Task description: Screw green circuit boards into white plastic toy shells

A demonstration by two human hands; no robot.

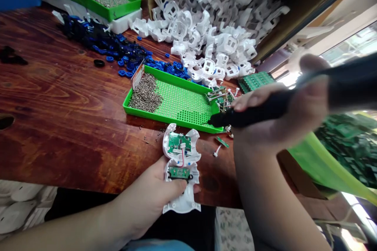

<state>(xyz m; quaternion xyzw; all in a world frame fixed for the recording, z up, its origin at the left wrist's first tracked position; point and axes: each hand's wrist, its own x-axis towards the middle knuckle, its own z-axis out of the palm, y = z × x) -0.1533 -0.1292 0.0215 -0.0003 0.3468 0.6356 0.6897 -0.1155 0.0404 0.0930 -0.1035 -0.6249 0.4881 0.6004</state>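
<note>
My left hand grips a white plastic housing at the table's front edge, thumb across its lower half. Inside the housing sit a green circuit board at the top and a smaller green board below, with a red and white wire between. My right hand is closed around a black electric screwdriver, whose far end is blurred. The screwdriver's tip is at the right front corner of a green screw tray. Small screws are heaped at the tray's left end.
White plastic shells are piled behind the tray, beside blue and black parts. Another green tray stands at the back left. A small board with a connector and stacked green boards lie to the right.
</note>
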